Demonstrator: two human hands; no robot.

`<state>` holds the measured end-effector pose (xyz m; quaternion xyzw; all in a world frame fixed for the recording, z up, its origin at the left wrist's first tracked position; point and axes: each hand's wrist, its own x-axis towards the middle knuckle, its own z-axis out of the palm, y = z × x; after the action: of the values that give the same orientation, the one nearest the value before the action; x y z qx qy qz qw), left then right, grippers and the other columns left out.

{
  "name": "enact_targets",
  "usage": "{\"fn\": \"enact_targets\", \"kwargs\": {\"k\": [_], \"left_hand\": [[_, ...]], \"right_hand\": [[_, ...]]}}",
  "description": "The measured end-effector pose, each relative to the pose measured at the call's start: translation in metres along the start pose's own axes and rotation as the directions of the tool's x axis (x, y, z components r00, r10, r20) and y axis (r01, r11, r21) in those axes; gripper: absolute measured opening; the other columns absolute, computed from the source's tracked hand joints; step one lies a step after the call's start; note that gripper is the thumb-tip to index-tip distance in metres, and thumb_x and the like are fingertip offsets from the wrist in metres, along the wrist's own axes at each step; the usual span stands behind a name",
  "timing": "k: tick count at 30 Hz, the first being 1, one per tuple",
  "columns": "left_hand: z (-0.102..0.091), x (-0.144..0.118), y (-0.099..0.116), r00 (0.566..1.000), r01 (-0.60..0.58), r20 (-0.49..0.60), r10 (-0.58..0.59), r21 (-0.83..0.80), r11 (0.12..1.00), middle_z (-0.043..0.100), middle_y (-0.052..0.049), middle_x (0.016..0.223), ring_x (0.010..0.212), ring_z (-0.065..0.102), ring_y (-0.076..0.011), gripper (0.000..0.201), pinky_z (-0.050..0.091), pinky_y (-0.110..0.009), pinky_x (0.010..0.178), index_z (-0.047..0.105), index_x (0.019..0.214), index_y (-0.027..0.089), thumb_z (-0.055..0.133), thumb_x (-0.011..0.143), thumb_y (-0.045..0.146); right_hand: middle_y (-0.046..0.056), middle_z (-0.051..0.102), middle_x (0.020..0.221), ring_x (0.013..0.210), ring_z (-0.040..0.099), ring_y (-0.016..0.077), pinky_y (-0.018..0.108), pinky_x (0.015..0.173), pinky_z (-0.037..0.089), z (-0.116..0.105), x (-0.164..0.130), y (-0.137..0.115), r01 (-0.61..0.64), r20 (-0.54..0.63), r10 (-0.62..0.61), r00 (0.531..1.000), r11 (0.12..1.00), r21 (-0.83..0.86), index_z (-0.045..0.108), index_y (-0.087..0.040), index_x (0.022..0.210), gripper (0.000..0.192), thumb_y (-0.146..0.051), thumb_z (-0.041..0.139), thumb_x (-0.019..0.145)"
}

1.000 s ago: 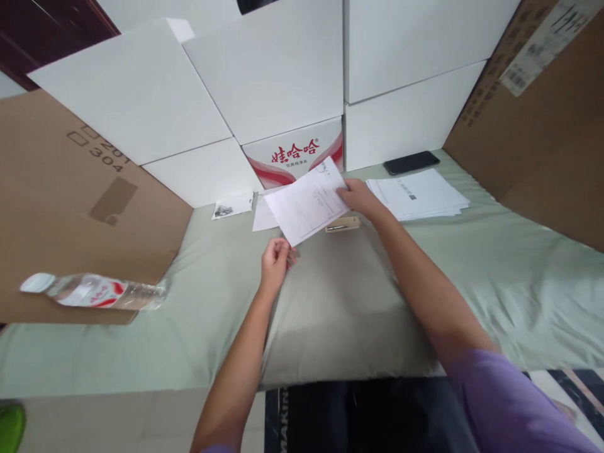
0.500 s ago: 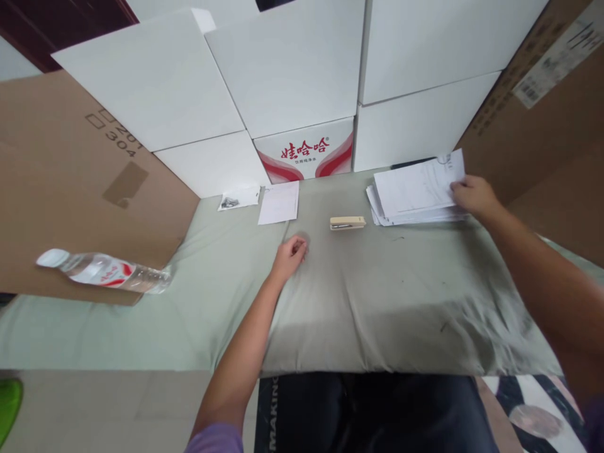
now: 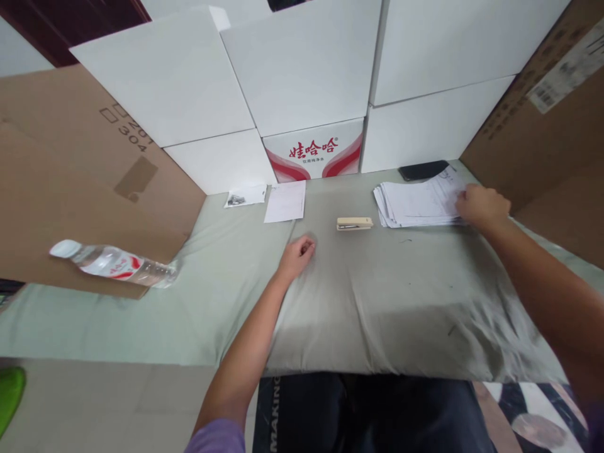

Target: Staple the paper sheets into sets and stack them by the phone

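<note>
Pale green cloth covers the table (image 3: pixel 377 302) where a person works with bare hands. The right hand (image 3: pixel 481 206) lies on the right edge of a stack of papers (image 3: pixel 415 204) at the far right of the table, fingers curled down onto the top sheet. The left hand (image 3: pixel 298 254) rests on the cloth near the middle, fingers loosely curled together, holding nothing. A beige stapler (image 3: pixel 354 223) sits between hands and stack, just left of the papers. A single sheet (image 3: pixel 285 201) lies farther left, a black phone (image 3: pixel 422 170) behind the stack.
</note>
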<state>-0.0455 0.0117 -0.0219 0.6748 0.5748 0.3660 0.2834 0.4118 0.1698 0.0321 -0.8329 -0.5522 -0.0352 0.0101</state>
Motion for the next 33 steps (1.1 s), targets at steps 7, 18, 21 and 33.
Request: {"fn": "enact_targets", "kwargs": {"k": [7, 18, 21, 33], "left_hand": [[-0.001, 0.000, 0.003, 1.000, -0.020, 0.014, 0.019, 0.066, 0.998, 0.061, 0.002, 0.066, 0.060, 0.051, -0.0122, 0.014, 0.038, -0.026, 0.061, 0.063, 0.088, 0.020, 0.055, 0.096, 0.028], [0.001, 0.001, -0.001, 1.000, -0.017, 0.020, 0.016, 0.061, 0.998, 0.061, 0.003, 0.066, 0.060, 0.050, -0.0123, 0.013, 0.036, -0.027, 0.061, 0.062, 0.089, 0.020, 0.055, 0.095, 0.028], [0.000, 0.001, 0.000, 1.000, -0.007, 0.023, 0.005, 0.064, 0.998, 0.061, 0.003, 0.066, 0.059, 0.049, -0.0124, 0.013, 0.036, -0.027, 0.061, 0.062, 0.089, 0.021, 0.055, 0.095, 0.029], [0.000, 0.000, 0.001, 1.000, -0.014, 0.023, 0.013, 0.064, 0.998, 0.061, 0.002, 0.067, 0.061, 0.051, -0.0132, 0.014, 0.038, -0.027, 0.062, 0.063, 0.089, 0.021, 0.055, 0.096, 0.030]], "right_hand": [[0.038, 0.057, 0.131, 0.125, 0.058, 0.0392, 0.044, 0.073, 0.026, -0.005, 0.002, -0.003, -0.019, 0.079, 0.011, 0.997, 0.995, 0.095, 0.057, -0.005, 0.145, 0.047, -0.020, 0.051, 0.101], [0.035, 0.060, 0.128, 0.123, 0.059, 0.0340, 0.045, 0.071, 0.026, -0.005, 0.009, -0.007, -0.024, 0.036, 0.020, 0.999, 0.994, 0.103, 0.061, -0.006, 0.142, 0.043, -0.022, 0.052, 0.103], [0.035, 0.060, 0.129, 0.121, 0.059, 0.0342, 0.044, 0.072, 0.026, -0.003, 0.009, -0.012, -0.025, 0.051, 0.021, 0.998, 0.996, 0.081, 0.060, -0.006, 0.142, 0.044, -0.019, 0.053, 0.101], [0.029, 0.035, 0.150, 0.134, 0.032, 0.0374, 0.051, 0.096, 0.026, 0.006, -0.026, -0.056, 0.035, -0.416, 0.075, 0.906, 0.968, 0.250, 0.043, -0.015, 0.148, 0.061, -0.044, 0.056, 0.096]]}}
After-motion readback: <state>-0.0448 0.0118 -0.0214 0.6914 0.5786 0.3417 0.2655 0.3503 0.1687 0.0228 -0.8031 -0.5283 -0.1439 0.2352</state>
